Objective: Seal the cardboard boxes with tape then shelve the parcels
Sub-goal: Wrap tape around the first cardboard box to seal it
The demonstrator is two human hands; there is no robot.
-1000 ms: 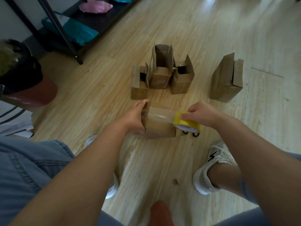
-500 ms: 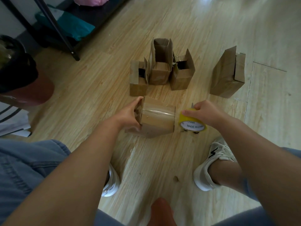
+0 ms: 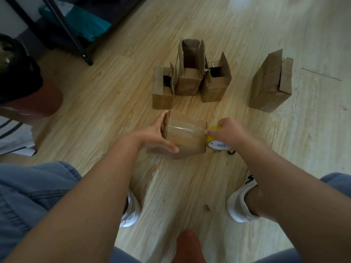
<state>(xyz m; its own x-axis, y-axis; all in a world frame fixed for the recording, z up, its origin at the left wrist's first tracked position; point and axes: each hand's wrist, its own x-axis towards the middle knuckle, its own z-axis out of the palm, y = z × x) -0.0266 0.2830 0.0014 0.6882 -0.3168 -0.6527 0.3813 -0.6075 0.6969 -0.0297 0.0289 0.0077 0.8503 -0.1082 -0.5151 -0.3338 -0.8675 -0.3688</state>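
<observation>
A small cardboard box [image 3: 187, 138] lies on the wooden floor with a strip of clear tape across its top. My left hand [image 3: 154, 134] grips its left end, thumb on the near side and fingers along the far edge. My right hand [image 3: 230, 131] holds a yellow tape roll [image 3: 216, 142] against the box's right end, with the forefinger pressing the tape at the edge. Three open cardboard boxes [image 3: 190, 76] stand in a row just behind, flaps up. A larger cardboard box [image 3: 269, 82] stands at the right.
A black metal shelf rack [image 3: 72, 33] stands at the back left with teal parcels [image 3: 83, 21] on its bottom level. A dark red stool [image 3: 36, 103] is at the left. My white shoes [image 3: 241, 202] flank the floor below the box. A small black object [image 3: 230, 152] lies under the roll.
The tape roll has travelled from the top of the box down past its right end. My left hand has shifted its grip, the thumb now lying along the near side.
</observation>
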